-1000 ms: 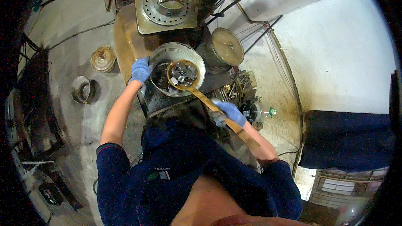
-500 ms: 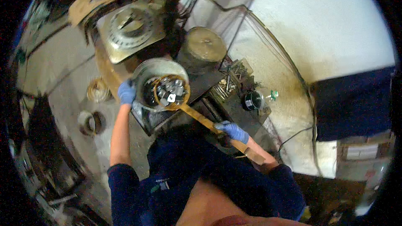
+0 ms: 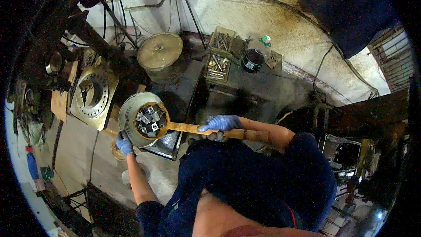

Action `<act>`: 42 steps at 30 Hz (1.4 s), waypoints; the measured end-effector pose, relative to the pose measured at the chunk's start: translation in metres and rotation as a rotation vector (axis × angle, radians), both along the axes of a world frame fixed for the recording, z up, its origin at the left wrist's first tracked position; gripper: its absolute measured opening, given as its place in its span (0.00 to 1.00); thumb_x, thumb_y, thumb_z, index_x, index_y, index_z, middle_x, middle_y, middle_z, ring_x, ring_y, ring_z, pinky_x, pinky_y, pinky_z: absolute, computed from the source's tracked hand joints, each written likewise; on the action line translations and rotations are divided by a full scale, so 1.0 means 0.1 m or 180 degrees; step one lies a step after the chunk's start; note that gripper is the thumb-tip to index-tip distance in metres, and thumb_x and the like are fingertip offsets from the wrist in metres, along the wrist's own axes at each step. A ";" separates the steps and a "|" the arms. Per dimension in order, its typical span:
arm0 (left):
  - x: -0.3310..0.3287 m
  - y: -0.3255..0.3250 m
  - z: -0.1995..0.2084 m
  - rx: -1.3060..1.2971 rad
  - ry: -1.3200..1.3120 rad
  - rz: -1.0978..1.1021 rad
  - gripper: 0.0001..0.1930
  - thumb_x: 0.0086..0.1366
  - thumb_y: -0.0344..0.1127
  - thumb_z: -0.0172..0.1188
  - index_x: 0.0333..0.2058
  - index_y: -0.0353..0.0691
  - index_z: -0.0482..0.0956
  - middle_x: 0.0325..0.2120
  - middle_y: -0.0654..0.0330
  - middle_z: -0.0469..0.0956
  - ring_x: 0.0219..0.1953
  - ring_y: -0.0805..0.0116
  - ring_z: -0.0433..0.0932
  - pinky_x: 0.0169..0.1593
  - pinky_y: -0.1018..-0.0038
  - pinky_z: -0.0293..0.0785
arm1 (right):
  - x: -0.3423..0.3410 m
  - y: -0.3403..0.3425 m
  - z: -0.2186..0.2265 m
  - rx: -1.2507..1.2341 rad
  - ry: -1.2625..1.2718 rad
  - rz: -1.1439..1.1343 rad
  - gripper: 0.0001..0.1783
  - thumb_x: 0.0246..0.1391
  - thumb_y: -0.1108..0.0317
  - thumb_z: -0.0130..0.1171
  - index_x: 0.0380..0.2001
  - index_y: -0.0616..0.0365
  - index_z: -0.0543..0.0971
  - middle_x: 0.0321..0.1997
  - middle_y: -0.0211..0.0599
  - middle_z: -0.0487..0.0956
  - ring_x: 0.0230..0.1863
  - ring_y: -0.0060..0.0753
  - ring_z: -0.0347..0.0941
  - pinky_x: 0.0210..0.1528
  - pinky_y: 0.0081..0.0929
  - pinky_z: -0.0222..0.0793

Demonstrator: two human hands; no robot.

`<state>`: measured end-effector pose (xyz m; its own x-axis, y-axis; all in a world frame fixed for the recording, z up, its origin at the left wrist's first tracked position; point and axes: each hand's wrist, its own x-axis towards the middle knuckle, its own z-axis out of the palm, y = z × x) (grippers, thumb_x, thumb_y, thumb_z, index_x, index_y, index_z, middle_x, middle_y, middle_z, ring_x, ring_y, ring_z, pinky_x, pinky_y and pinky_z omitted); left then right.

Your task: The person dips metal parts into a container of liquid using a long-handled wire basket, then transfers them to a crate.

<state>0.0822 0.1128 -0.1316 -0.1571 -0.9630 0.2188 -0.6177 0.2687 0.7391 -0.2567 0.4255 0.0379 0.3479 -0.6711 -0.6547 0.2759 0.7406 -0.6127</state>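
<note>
A long-handled round scoop (image 3: pixel 168 118) with a rusty-orange rim carries several small grey metal blocks (image 3: pixel 151 118), some with holes. My right hand (image 3: pixel 219 124), in a blue glove with a dirty palm, is wrapped round its flat, wood-coloured handle (image 3: pixel 186 127). The scoop's head sits inside the mouth of a grey metal bucket (image 3: pixel 127 109), over its right side. On the bucket's near left rim, my gloved left hand (image 3: pixel 124 144) has its fingers closed. The bucket's bottom is hidden by the scoop and blocks.
Left of the bucket is a square metal plate with a round dial (image 3: pixel 91 94). Behind stands a round lidded drum (image 3: pixel 160 52). Bins of small metal parts (image 3: pixel 218 66) and a clear bottle of dark liquid (image 3: pixel 254 57) are on the bench (image 3: pixel 267 87). A dark cloth (image 3: pixel 346 13) hangs at right.
The whole view has turned, so the bench and wall now lie across the top. Both hands keep their holds, and the scoop stays in the bucket's mouth.
</note>
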 end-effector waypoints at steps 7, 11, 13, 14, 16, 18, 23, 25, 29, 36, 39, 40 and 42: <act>-0.05 0.02 0.06 0.0308 0.0090 0.0034 0.14 0.60 0.37 0.51 0.32 0.28 0.74 0.28 0.52 0.77 0.26 0.67 0.71 0.34 0.73 0.67 | -0.06 0.02 0.05 0.0060 -0.0447 -0.0032 0.19 0.50 0.50 0.52 0.28 0.57 0.71 0.11 0.22 0.63 0.08 0.12 0.56 0.09 0.12 0.57; -0.04 -0.01 0.09 0.0496 0.0219 -0.0028 0.14 0.59 0.37 0.52 0.34 0.29 0.75 0.30 0.50 0.77 0.29 0.64 0.73 0.37 0.72 0.68 | -0.09 -0.02 0.02 0.0037 -0.0623 -0.0026 0.20 0.48 0.48 0.54 0.26 0.56 0.71 0.11 0.23 0.64 0.08 0.14 0.58 0.09 0.14 0.56; -0.03 0.05 0.08 0.0363 -0.0086 0.0129 0.14 0.58 0.37 0.53 0.35 0.29 0.75 0.31 0.50 0.77 0.31 0.63 0.74 0.38 0.72 0.68 | -0.07 0.04 0.04 0.0066 -0.0420 -0.0078 0.20 0.45 0.47 0.56 0.21 0.53 0.70 0.11 0.24 0.66 0.08 0.17 0.60 0.09 0.16 0.56; 0.02 0.03 0.04 0.0110 0.0153 0.0178 0.14 0.58 0.37 0.53 0.35 0.29 0.75 0.31 0.49 0.77 0.31 0.63 0.74 0.38 0.71 0.68 | -0.05 0.03 0.08 0.0065 -0.0435 -0.0097 0.20 0.47 0.48 0.55 0.25 0.55 0.71 0.11 0.23 0.65 0.07 0.15 0.59 0.09 0.14 0.56; -0.01 0.04 0.05 0.0128 -0.0137 0.0219 0.15 0.58 0.38 0.53 0.35 0.29 0.75 0.30 0.49 0.77 0.31 0.63 0.74 0.37 0.71 0.68 | -0.04 0.07 0.02 0.0056 -0.0565 -0.0169 0.20 0.48 0.49 0.53 0.29 0.58 0.72 0.11 0.21 0.63 0.07 0.12 0.58 0.08 0.12 0.57; -0.03 0.05 0.11 0.0323 -0.0305 0.0200 0.16 0.58 0.39 0.53 0.35 0.30 0.75 0.30 0.49 0.77 0.31 0.62 0.74 0.37 0.71 0.68 | -0.07 0.05 0.10 -0.0017 -0.0641 -0.0156 0.21 0.49 0.50 0.53 0.34 0.59 0.72 0.11 0.20 0.63 0.07 0.10 0.57 0.08 0.11 0.57; -0.10 0.12 0.18 0.0239 -0.0173 0.0415 0.13 0.56 0.36 0.54 0.31 0.29 0.76 0.28 0.49 0.77 0.28 0.62 0.74 0.36 0.71 0.67 | -0.07 0.03 0.04 -0.0075 -0.0533 0.0017 0.22 0.46 0.44 0.52 0.19 0.53 0.69 0.09 0.20 0.62 0.07 0.14 0.57 0.08 0.14 0.56; -0.11 0.08 0.14 0.0095 -0.0046 0.0365 0.12 0.56 0.37 0.54 0.30 0.31 0.76 0.26 0.50 0.78 0.27 0.63 0.74 0.34 0.71 0.67 | -0.08 0.05 -0.02 -0.0107 -0.0444 -0.0041 0.21 0.47 0.45 0.52 0.20 0.52 0.69 0.09 0.19 0.62 0.06 0.14 0.56 0.08 0.14 0.56; -0.13 0.17 0.32 0.0368 -0.0583 0.0519 0.13 0.56 0.37 0.54 0.34 0.31 0.75 0.28 0.50 0.77 0.28 0.62 0.74 0.35 0.70 0.68 | -0.05 0.07 0.10 -0.0246 -0.0154 -0.0168 0.21 0.47 0.44 0.52 0.20 0.51 0.71 0.11 0.19 0.64 0.10 0.14 0.58 0.10 0.14 0.54; -0.12 0.18 0.29 0.0292 -0.0001 0.0444 0.12 0.55 0.36 0.53 0.33 0.34 0.76 0.27 0.48 0.77 0.31 0.60 0.76 0.36 0.70 0.69 | -0.03 0.01 0.23 -0.0104 -0.0321 -0.0074 0.19 0.51 0.49 0.50 0.30 0.56 0.71 0.13 0.20 0.62 0.09 0.12 0.54 0.10 0.13 0.53; -0.03 0.16 0.20 0.0157 -0.0316 0.0646 0.12 0.53 0.39 0.53 0.34 0.40 0.77 0.28 0.49 0.76 0.33 0.55 0.76 0.37 0.66 0.69 | -0.05 -0.02 0.17 -0.0035 -0.0337 0.0063 0.19 0.51 0.49 0.49 0.28 0.55 0.70 0.15 0.19 0.62 0.10 0.13 0.54 0.11 0.14 0.53; 0.01 0.15 0.18 0.0238 -0.0374 0.0702 0.13 0.53 0.41 0.53 0.34 0.42 0.77 0.29 0.49 0.76 0.34 0.54 0.75 0.38 0.65 0.69 | -0.06 -0.03 0.12 0.0016 -0.0393 0.0112 0.18 0.52 0.50 0.49 0.28 0.55 0.70 0.15 0.19 0.62 0.10 0.13 0.54 0.11 0.14 0.53; -0.09 0.12 0.19 0.0274 -0.0384 0.0678 0.14 0.52 0.43 0.53 0.33 0.44 0.78 0.30 0.50 0.76 0.35 0.52 0.74 0.38 0.63 0.69 | -0.18 0.00 -0.15 -0.0051 -0.0738 0.0267 0.18 0.52 0.51 0.49 0.31 0.56 0.71 0.18 0.21 0.66 0.15 0.16 0.59 0.16 0.14 0.57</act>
